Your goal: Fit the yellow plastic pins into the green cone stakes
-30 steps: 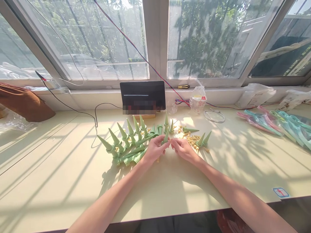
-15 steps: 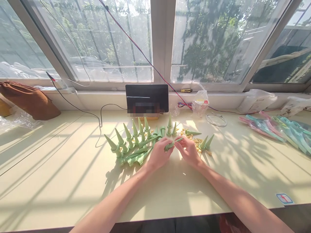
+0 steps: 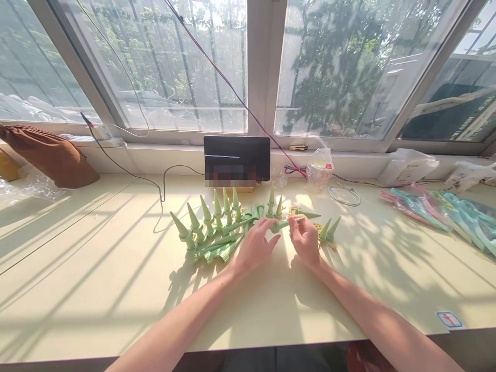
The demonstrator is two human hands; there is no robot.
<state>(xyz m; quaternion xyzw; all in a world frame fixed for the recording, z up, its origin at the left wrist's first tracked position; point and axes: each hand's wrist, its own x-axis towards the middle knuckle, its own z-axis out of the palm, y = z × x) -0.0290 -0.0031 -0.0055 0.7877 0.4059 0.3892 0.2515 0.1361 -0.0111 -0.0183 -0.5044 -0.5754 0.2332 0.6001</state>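
Fingertips of my right hand (image 3: 305,240) pinch the narrow end of a green cone-shaped plastic piece (image 3: 284,224), which lies nearly level between my hands. My left hand (image 3: 256,242) is at its wide end, fingers touching or very close to it and the thumb spread away below. Left of my hands, green cones on ringed bases (image 3: 207,217) stand upright in a row. Loose green tapered pieces (image 3: 217,248) lie in a pile in front of them. Two more upright cones (image 3: 272,200) are just beyond my hands, and another pair (image 3: 329,229) stands to the right.
Small yellow parts (image 3: 318,227) lie partly hidden behind my right hand. A dark-screened tablet (image 3: 237,157) stands by the window, near a bagged cup (image 3: 321,168) and a coiled cable (image 3: 344,195). Bagged pink and teal items (image 3: 457,212) lie right; a brown pouch (image 3: 65,160) is left.
My hands have moved slightly apart. The left thumb has spread away from the fingers, and the green piece now stretches from the left fingers to the right fingertips. The view has shifted slightly.
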